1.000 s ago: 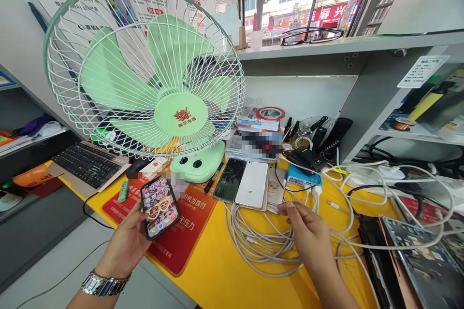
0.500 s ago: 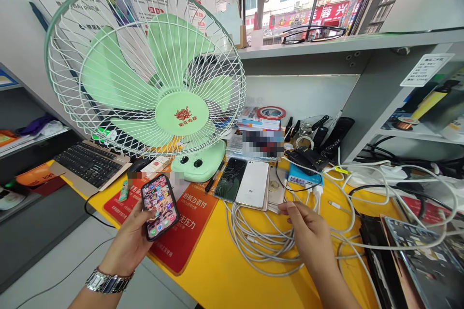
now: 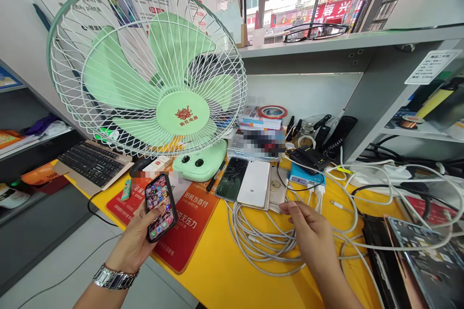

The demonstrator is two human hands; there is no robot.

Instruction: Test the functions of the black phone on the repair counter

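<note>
My left hand (image 3: 137,231) is closed around a smartphone (image 3: 160,208) in a black case, its lit screen showing rows of app icons. The thumb lies over the screen, and a metal watch is on that wrist. Above the cables, my right hand (image 3: 311,222) has its thumb and fingers pressed together; whether anything is between them I cannot make out. Its fingertips are close to the edge of a beige flat item with a ring (image 3: 276,184). Beside that lie a white phone (image 3: 253,184) and a dark phone with a cracked surface (image 3: 232,178).
A green desk fan (image 3: 183,113) stands at the back left, beside a keyboard (image 3: 92,161). Coiled white cables (image 3: 253,246) spread over the yellow table (image 3: 217,270). Opened device parts (image 3: 427,251) are stacked at right. A red mat (image 3: 181,246) lies under the phone in hand.
My left hand has shifted slightly right, with the smartphone turned a little and the thumb further over its screen. My right hand keeps nearly the same pose; the camera view has moved slightly.
</note>
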